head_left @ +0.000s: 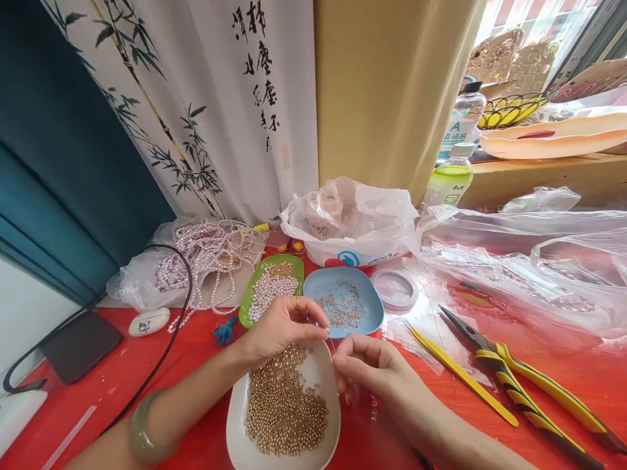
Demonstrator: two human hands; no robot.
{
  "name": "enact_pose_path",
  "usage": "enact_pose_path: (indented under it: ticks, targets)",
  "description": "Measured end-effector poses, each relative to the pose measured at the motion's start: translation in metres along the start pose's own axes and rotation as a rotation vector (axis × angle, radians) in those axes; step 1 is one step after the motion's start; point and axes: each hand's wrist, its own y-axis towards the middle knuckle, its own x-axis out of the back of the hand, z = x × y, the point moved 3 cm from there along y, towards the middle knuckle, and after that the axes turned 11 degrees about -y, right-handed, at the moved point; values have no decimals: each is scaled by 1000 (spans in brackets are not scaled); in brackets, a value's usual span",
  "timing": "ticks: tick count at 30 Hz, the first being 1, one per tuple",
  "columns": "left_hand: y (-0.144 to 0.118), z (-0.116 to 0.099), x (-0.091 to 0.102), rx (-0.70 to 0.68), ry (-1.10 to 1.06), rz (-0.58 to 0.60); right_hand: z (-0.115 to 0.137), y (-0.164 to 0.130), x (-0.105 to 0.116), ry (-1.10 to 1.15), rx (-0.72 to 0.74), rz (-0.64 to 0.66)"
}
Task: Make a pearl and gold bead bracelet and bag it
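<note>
My left hand [289, 326], wearing a ring and with a bangle on the wrist, is closed in a pinch above the far rim of a white dish [236, 418] of gold beads [287, 411]. A small whitish bead [327, 332] shows at its fingertips. Between the two hands runs a thin, clear or wire-like thread [332, 344]. My right hand [367, 365] pinches that thread beside the dish's right edge. Behind the hands, a blue dish [313, 277] holds fine metal pins, and a green dish [245, 313] contains pearl and gold beads.
Yellow tweezers [465, 375] and yellow-black pliers [519, 378] lie at right. Strands of pearl beads [196, 254] pile up at left near a black cable [189, 274]. Plastic bags [578, 261], a spool [394, 289] and a bag-lined container [343, 251] stand behind.
</note>
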Motion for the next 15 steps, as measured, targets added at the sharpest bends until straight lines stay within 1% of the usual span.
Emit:
enact_pose_path:
  ticks: [4, 8, 15]
  targets:
    - [0, -3, 0, 0, 19, -18, 0, 2, 1, -52, 35, -7]
    - [-2, -11, 0, -60, 154, -21, 0, 3, 2, -102, 86, -6]
    - [-6, -14, -2, -116, 287, -14, -2, 0, 2, -185, 81, -23]
